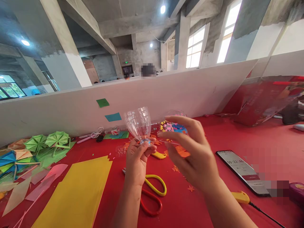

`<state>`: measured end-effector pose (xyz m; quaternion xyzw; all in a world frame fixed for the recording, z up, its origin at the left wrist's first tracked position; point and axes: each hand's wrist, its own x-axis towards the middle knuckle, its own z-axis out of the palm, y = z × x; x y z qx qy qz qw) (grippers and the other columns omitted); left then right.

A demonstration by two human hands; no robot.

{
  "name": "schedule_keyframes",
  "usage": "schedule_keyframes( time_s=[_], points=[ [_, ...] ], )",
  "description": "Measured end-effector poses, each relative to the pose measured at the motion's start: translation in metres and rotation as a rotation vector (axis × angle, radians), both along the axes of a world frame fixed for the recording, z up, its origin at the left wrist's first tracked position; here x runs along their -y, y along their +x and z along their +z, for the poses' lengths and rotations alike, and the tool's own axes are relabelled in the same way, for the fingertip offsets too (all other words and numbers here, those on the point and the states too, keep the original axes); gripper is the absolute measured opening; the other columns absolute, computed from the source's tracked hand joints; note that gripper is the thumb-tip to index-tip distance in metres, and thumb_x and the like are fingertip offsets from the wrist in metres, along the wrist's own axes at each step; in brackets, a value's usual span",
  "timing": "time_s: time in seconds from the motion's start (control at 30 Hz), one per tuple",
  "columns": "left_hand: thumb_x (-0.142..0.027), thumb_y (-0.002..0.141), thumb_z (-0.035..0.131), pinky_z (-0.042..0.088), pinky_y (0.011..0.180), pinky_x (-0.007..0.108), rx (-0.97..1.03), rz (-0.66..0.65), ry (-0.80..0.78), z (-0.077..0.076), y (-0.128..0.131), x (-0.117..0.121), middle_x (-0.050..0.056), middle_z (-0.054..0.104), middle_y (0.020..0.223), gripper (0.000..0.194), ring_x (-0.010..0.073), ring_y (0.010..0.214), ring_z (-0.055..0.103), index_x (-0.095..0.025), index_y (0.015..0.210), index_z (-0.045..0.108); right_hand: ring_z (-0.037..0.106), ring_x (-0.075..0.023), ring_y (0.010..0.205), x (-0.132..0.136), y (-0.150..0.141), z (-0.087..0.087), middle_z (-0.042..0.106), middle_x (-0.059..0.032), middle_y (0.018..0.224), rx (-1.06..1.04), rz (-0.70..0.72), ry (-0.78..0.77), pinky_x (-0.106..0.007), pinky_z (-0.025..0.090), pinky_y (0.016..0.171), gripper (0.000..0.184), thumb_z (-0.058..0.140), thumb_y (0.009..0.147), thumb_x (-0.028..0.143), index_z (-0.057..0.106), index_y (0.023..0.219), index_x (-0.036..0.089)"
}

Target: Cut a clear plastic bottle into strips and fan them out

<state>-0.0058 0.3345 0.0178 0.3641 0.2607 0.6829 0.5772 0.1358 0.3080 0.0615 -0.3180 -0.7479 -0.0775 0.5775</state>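
My left hand [139,156] grips the base of a clear ribbed plastic cup [137,122], holding it upright above the red tabletop [180,205]. To the right of the cup, my right hand [193,148] is raised with its fingers curved and apart, nothing between them. Under my left forearm lie scissors [155,186] with one yellow and one red handle, their blades partly hidden. Behind the right fingers, a clear container [177,113] with yellow, pink and blue star shapes [167,126] stands near the partition. Orange paper stars [191,188] lie scattered below.
Yellow paper sheets [76,186] and folded paper umbrellas [57,139] occupy the left. A phone [242,172] showing a timer and a yellow corded tool [241,197] lie at right. A red box [263,99] stands far right; a white partition [71,109] runs along the back.
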Motion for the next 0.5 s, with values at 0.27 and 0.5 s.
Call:
schedule_keyframes(
  time_s=[0.27,0.5],
  points=[
    [-0.023,0.063,0.078,0.053,0.056,0.015,0.099,-0.121,-0.133,-0.002,0.000,-0.001,0.003,0.072,0.074,0.019,0.0078,0.058,0.065,-0.013,0.074,0.068,0.061,-0.0173,0.091,-0.014,0.000,-0.005,0.065,-0.0034,0.095,-0.157,0.085,-0.149,-0.034,0.051,0.079,0.022,0.050,0.086,0.008,0.063,0.096,0.023],
    [-0.021,0.062,0.079,0.055,0.055,0.015,0.138,-0.159,-0.197,-0.002,0.001,-0.001,0.003,0.071,0.069,0.018,0.0086,0.056,0.065,-0.012,0.072,0.068,0.062,-0.0136,0.082,-0.015,0.000,-0.008,0.065,-0.0020,0.093,-0.225,0.085,-0.173,-0.029,0.051,0.074,0.026,0.051,0.086,0.008,0.058,0.107,0.021]
  ],
)
